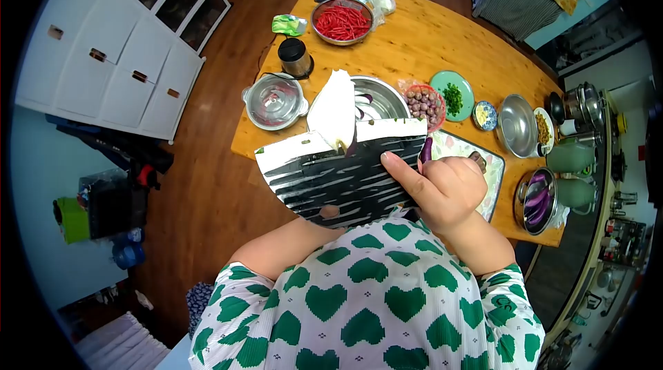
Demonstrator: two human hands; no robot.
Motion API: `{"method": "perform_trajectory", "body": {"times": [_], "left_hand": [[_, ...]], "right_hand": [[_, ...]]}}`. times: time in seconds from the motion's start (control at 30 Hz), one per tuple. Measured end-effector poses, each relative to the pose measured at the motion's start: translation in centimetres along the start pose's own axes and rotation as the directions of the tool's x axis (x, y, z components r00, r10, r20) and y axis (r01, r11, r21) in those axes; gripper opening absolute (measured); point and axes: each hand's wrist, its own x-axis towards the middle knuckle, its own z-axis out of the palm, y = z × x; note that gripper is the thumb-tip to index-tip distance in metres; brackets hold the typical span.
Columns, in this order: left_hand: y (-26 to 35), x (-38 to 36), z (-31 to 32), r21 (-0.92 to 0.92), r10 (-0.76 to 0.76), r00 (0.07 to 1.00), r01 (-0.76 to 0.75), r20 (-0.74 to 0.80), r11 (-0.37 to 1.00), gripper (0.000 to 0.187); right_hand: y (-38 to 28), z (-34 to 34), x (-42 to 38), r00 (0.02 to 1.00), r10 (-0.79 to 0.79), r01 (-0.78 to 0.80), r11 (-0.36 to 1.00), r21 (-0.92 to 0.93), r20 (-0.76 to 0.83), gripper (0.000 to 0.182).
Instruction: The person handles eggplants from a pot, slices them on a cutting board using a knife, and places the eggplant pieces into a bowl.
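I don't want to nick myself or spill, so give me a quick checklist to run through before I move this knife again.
1. Right hand steady on the knife: ok; the right hand is curled at its near end, index finger on the blade of the knife.
2. Left hand away from the edge: cannot tell; mostly hidden behind the blade.
3. Blade clean: not ok; small bits cling near its edge.
4. Pale piece above the metal bowl: cannot tell; they overlap in this view.
5. Patterned board bare: not ok; a purple vegetable lies at it.
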Motion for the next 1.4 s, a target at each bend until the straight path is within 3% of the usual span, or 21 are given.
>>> {"method": "perform_trajectory", "body": {"times": [0.13, 0.2, 0.23, 0.3, 0.33, 0.37, 0.43, 0.47, 0.67, 0.77, 0.87, 0.97, 1.17, 1.27, 1.37, 1.4], "left_hand": [[1.0, 2.6, -1.0, -0.081, 0.001, 0.988, -0.013, -0.153, 0.997, 0.042], [2.5, 5.3, -2.5, -0.296, -0.122, 0.975, 0.063, -0.185, 0.953, 0.042], [3.4, 6.6, -3.0, -0.541, -0.275, 0.956, 0.178, -0.104, 0.822, 0.038], [3.0, 7.6, -4.9, -0.336, -0.352, 0.935, 0.32, -0.037, 0.886, 0.034], [2.6, 7.9, -5.4, -0.3, -0.353, 0.936, 0.333, -0.013, 0.894, 0.03], [2.0, 7.8, -5.9, -0.28, -0.337, 0.942, 0.326, 0.011, 0.903, 0.032], [1.2, 7.8, -6.5, -0.239, -0.305, 0.95, 0.31, 0.061, 0.92, 0.037], [1.1, 7.6, -6.5, -0.228, -0.305, 0.951, 0.309, 0.054, 0.923, 0.031], [2.3, 8.0, -7.0, -0.158, -0.284, 0.948, 0.306, 0.146, 0.939, 0.03], [3.1, 8.0, -7.3, -0.14, -0.322, 0.926, 0.352, 0.197, 0.925, 0.025], [2.6, 7.9, -7.2, -0.086, -0.252, 0.95, 0.271, 0.181, 0.959, 0.031], [2.9, 7.8, -6.6, -0.024, -0.235, 0.945, 0.247, 0.228, 0.969, 0.032], [1.9, 8.1, -6.8, -0.007, -0.261, 0.932, 0.271, 0.25, 0.963, 0.028], [1.2, 8.1, -6.3, -0.001, -0.299, 0.934, 0.306, 0.195, 0.952, 0.028], [-0.1, 8.1, -5.7, 0.112, -0.152, 0.98, 0.138, 0.126, 0.984, 0.03], [-0.2, 8.1, -5.7, 0.083, -0.216, 0.967, 0.207, 0.131, 0.975, 0.032]], "right_hand": [[0.2, -0.2, 0.0, 0.988, 0.104, -0.116, 0.988, 0.099, 0.115, 0.058], [0.6, -0.2, -0.1, 0.946, 0.206, -0.251, 0.954, 0.163, 0.25, 0.068], [1.2, 0.2, -0.3, 0.921, 0.269, -0.346, 0.897, 0.274, 0.282, 0.058], [2.3, 1.7, -1.1, 0.843, 0.436, -0.538, 0.671, 0.511, 0.315, 0.039], [3.1, 1.1, -1.1, 0.755, 0.481, -0.656, 0.557, 0.51, 0.447, 0.026], [4.1, 1.7, -1.9, 0.745, 0.492, -0.666, 0.528, 0.527, 0.45, 0.022], [4.3, 0.3, -0.5, 0.427, 0.526, -0.888, 0.09, 0.451, 0.735, 0.03], [4.9, 0.4, -0.8, 0.435, 0.499, -0.894, 0.137, 0.427, 0.75, 0.038], [5.2, 0.6, -0.5, 0.371, 0.465, -0.913, 0.025, 0.406, 0.804, 0.039], [5.1, 0.8, -0.5, 0.399, 0.451, -0.903, 0.044, 0.427, 0.798, 0.039], [5.1, 1.1, -0.5, 0.406, 0.45, -0.903, 0.062, 0.426, 0.796, 0.038], [4.9, 1.3, -0.3, 0.346, 0.415, -0.908, -0.076, 0.411, 0.842, 0.038], [5.4, 2.8, -0.3, 0.346, 0.361, -0.884, -0.184, 0.43, 0.866, 0.039], [5.4, 3.7, -0.4, 0.311, 0.364, -0.891, -0.21, 0.403, 0.878, 0.037], [6.0, 5.4, -1.3, 0.282, 0.314, -0.886, -0.279, 0.371, 0.907, 0.037], [6.5, 5.9, -1.6, 0.259, 0.279, -0.88, -0.327, 0.345, 0.925, 0.037]]}}
